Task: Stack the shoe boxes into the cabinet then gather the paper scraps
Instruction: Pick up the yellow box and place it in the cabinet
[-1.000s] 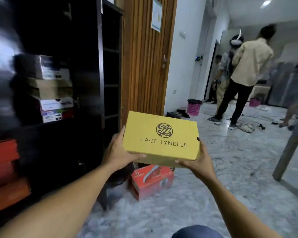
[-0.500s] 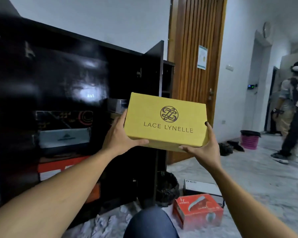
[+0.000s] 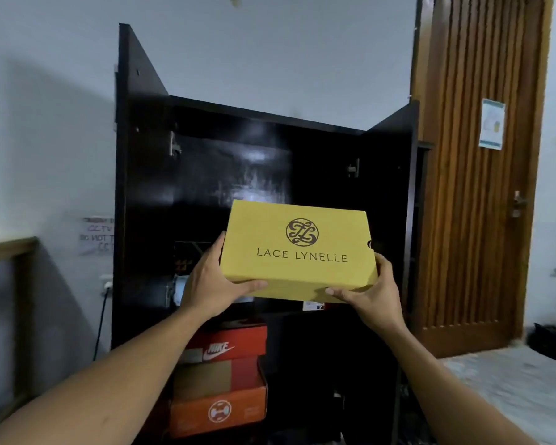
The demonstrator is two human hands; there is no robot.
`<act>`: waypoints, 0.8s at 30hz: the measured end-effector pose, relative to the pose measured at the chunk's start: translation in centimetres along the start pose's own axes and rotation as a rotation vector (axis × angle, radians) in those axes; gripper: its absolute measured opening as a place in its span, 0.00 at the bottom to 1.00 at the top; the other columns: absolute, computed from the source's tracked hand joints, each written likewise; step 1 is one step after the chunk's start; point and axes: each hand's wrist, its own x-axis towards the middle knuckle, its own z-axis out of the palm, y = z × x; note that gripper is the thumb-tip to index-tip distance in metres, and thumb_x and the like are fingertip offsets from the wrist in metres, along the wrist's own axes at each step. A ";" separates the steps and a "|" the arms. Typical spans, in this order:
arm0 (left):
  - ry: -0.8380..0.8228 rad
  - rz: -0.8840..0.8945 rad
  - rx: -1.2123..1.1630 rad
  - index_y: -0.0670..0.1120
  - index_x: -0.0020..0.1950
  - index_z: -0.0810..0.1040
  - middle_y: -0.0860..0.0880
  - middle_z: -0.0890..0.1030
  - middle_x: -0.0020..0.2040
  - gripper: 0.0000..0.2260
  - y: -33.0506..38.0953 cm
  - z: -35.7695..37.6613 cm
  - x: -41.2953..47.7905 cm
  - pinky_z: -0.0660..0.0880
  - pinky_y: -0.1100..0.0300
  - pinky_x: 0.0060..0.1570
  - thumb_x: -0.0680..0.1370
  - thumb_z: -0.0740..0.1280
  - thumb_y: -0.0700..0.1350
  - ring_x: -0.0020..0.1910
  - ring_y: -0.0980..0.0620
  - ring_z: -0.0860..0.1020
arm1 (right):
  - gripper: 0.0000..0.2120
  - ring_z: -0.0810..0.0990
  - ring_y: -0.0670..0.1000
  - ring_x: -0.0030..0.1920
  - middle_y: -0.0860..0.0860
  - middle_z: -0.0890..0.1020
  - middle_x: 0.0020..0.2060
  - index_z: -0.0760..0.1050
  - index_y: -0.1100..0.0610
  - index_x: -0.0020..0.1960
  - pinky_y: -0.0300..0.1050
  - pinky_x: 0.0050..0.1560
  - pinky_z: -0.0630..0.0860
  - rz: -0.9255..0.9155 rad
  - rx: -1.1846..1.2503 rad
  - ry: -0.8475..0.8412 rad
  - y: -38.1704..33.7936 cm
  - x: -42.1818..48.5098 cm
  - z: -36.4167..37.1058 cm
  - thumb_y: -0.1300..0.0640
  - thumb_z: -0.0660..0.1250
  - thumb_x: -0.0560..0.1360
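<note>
Head view shows a yellow LACE LYNELLE shoe box (image 3: 299,252), seemingly closed.

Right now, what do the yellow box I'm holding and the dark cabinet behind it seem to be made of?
The yellow box looks like matte cardboard: flat printed lid, crisp folded edges. The cabinet is probably laminated board with a glossy dark finish, since its back panel reflects a light glare.

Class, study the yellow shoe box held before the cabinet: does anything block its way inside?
Nothing visible does. The left hand and right hand hold the yellow shoe box before the cabinet, whose doors stand open; orange boxes sit below.
</note>
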 end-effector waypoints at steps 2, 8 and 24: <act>0.015 -0.039 -0.010 0.64 0.77 0.57 0.60 0.76 0.63 0.56 -2.1 -0.5 1.2 0.75 0.51 0.59 0.53 0.77 0.72 0.61 0.55 0.74 | 0.51 0.69 0.43 0.63 0.37 0.72 0.59 0.59 0.50 0.75 0.40 0.62 0.69 -0.051 -0.009 -0.043 0.8 1.7 2.9 0.53 0.84 0.61; 0.170 -0.118 0.034 0.54 0.72 0.68 0.56 0.80 0.57 0.44 -6.9 -1.4 7.6 0.74 0.57 0.53 0.60 0.82 0.60 0.56 0.52 0.77 | 0.41 0.73 0.35 0.58 0.36 0.74 0.58 0.60 0.35 0.69 0.28 0.56 0.70 -0.129 0.022 -0.128 3.3 8.7 10.7 0.58 0.79 0.68; 0.450 -0.211 0.250 0.47 0.81 0.51 0.44 0.55 0.80 0.41 -17.0 4.2 21.6 0.65 0.48 0.71 0.75 0.73 0.42 0.76 0.41 0.61 | 0.27 0.78 0.53 0.57 0.55 0.78 0.58 0.66 0.56 0.64 0.39 0.51 0.74 0.035 0.212 0.066 11.8 24.1 29.0 0.55 0.77 0.72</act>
